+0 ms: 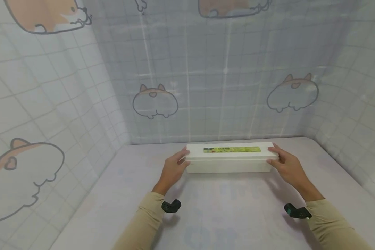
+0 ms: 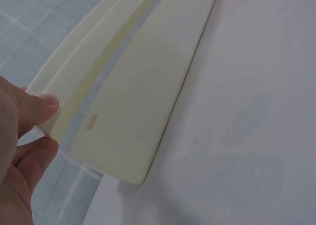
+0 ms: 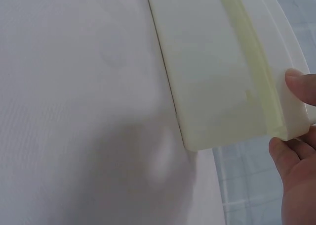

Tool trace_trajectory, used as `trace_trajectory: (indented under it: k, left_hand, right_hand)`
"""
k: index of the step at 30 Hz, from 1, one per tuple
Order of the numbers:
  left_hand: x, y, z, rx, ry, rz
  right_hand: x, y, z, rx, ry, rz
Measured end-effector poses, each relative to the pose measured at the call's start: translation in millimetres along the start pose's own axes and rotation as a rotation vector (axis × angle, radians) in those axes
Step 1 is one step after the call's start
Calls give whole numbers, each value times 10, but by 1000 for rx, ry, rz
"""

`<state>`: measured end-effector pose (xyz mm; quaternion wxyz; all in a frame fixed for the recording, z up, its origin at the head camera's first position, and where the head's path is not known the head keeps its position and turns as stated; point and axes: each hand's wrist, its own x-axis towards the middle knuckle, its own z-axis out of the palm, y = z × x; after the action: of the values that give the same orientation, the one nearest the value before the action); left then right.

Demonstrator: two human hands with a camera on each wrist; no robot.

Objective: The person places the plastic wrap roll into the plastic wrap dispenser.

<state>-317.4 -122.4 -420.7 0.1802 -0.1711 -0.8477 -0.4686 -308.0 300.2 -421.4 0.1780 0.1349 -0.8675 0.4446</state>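
Observation:
A long white lidded box (image 1: pixel 228 167) lies crosswise near the far edge of the table. Its lid (image 1: pixel 193 149) carries a green-and-yellow label (image 1: pixel 232 149) whose print is too small to read. At the left end, my left hand (image 1: pixel 172 169) pinches the lid between thumb and fingers. My right hand (image 1: pixel 289 167) grips the lid's right end the same way. In the left wrist view, a narrow gap separates the lid (image 2: pixel 81 62) from the box body (image 2: pixel 136 86). The right wrist view shows a yellowish strip (image 3: pixel 256 74) along the lid's lower edge. The box's inside is hidden.
The box stands on a pale table cover (image 1: pixel 218 208) with faint print. Sheets with a grid and cartoon dogs hang behind as a back wall (image 1: pixel 215 69) and at the left side (image 1: pixel 50 104) and right side (image 1: pixel 362 114). Dark devices (image 1: pixel 171 206) sit at both wrists.

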Motion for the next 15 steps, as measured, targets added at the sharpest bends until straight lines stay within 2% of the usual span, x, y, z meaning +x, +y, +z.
trace_trajectory:
  k: [6, 11, 15]
  left_hand:
    - [32, -59, -34, -15, -7, -11]
    - [35, -103, -20, -47, -13, -27]
    - [38, -119, 6, -50, -18, -15]
  right_hand:
    - [68, -30, 45, -63, 12, -33]
    - [92, -29, 73, -103, 15, -18]
    - [67, 1, 92, -106, 5, 4]
